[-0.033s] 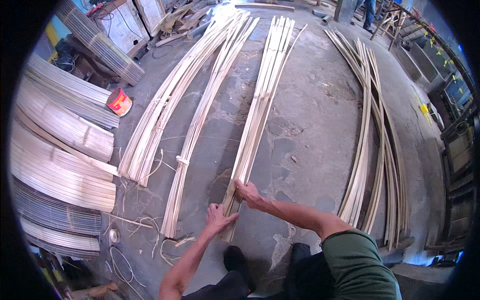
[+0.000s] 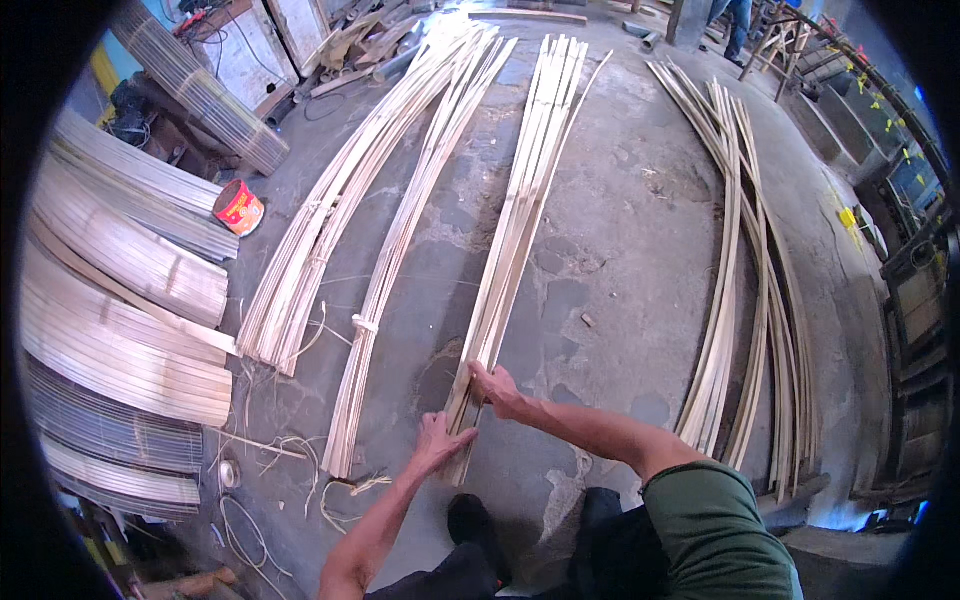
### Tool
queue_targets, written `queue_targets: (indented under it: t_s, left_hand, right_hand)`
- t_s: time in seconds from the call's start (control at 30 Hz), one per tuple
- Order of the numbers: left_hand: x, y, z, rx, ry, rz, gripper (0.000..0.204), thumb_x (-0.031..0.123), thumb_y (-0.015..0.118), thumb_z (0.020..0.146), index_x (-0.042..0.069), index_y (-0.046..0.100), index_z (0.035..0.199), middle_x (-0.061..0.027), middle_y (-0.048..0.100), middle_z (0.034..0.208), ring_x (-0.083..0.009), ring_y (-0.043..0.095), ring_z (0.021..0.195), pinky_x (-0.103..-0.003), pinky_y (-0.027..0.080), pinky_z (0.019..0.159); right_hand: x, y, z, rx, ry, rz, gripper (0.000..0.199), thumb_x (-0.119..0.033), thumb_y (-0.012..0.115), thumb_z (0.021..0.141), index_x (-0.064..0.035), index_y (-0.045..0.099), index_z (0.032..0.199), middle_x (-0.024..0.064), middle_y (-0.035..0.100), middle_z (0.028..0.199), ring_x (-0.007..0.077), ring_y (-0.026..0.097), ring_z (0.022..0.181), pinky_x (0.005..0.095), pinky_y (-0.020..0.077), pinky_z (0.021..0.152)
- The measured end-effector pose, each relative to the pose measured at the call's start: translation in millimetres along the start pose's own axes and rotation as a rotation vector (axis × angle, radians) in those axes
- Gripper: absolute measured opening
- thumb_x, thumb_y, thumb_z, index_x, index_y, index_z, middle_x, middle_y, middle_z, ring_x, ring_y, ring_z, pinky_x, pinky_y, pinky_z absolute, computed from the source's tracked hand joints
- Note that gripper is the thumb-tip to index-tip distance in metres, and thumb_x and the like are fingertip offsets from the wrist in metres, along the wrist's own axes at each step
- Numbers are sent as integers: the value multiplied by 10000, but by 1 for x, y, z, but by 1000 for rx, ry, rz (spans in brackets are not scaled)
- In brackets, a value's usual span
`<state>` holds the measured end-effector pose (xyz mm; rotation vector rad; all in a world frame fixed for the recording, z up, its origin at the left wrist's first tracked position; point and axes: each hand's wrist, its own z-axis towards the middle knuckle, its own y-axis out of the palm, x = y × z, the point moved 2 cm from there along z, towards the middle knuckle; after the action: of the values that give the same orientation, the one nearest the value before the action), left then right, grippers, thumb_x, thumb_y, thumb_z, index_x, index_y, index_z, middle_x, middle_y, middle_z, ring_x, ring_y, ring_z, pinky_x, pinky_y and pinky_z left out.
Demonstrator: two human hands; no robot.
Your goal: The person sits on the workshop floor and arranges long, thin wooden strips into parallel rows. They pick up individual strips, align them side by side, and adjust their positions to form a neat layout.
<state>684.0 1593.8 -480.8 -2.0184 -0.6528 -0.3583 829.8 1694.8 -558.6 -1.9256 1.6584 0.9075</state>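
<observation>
A long bundle of pale bamboo strips (image 2: 512, 230) lies on the floor in front of me, its near end close to my feet. My right hand (image 2: 497, 391) is closed around the strips from the right, a little above the near end. Lower down, on the left edge, my left hand (image 2: 440, 440) grips the same bundle, its thumb across the strips. Left of it lies a narrower strip bundle (image 2: 378, 285) with a pale tie (image 2: 365, 323) around it. Farther left is a wider strip bundle (image 2: 325, 210).
Loose, crossing strips (image 2: 728, 250) lie on the right. Slatted mats (image 2: 120, 350) and a red bucket (image 2: 238, 208) are on the left. Thin cord (image 2: 250, 540) coils on the floor at lower left. A person's legs (image 2: 738, 30) show at the far right.
</observation>
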Motion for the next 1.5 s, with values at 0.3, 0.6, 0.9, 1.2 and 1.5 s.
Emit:
queue_targets:
  t_s: [0.3,0.6,0.9,1.2,1.5]
  left_hand:
    - [-18,18,-2,-83,-50,-227,827,603,706,738,-33,463,1206,-261,395,1239,-416,416,1201,-459,384,1020]
    - [-13,27,3,76,-25,-52,851,585,733,708,-16,440,1234,-228,492,1105,-397,502,1121,-442,415,981]
    - [30,1,-21,-80,-74,-477,713,484,765,754,-34,523,1181,-218,608,1138,-315,621,1052,-399,485,906]
    - [180,15,-68,-92,221,-586,565,429,728,808,-21,579,1115,-118,665,916,-198,640,850,-364,520,769]
    - [246,67,-39,-816,87,-816,514,326,559,980,-11,394,1330,-107,571,1213,-194,562,1115,-365,482,940]
  right_hand:
    - [-2,13,-17,102,-63,231,599,-453,673,844,-8,521,1217,83,606,969,199,584,829,384,495,683]
    - [7,5,-4,171,-77,127,657,-504,646,801,15,559,1194,135,658,1001,218,637,891,371,506,755]
    - [1,-13,-29,165,-228,32,598,-431,656,880,24,474,1223,153,630,1030,225,631,912,374,515,765]
    - [-109,-124,-171,278,-409,-89,488,-347,642,923,0,460,1215,86,583,969,158,572,849,346,514,707]
    - [-67,-224,-166,277,-402,-244,648,-411,610,916,64,399,1305,185,597,1061,260,583,1001,392,465,909]
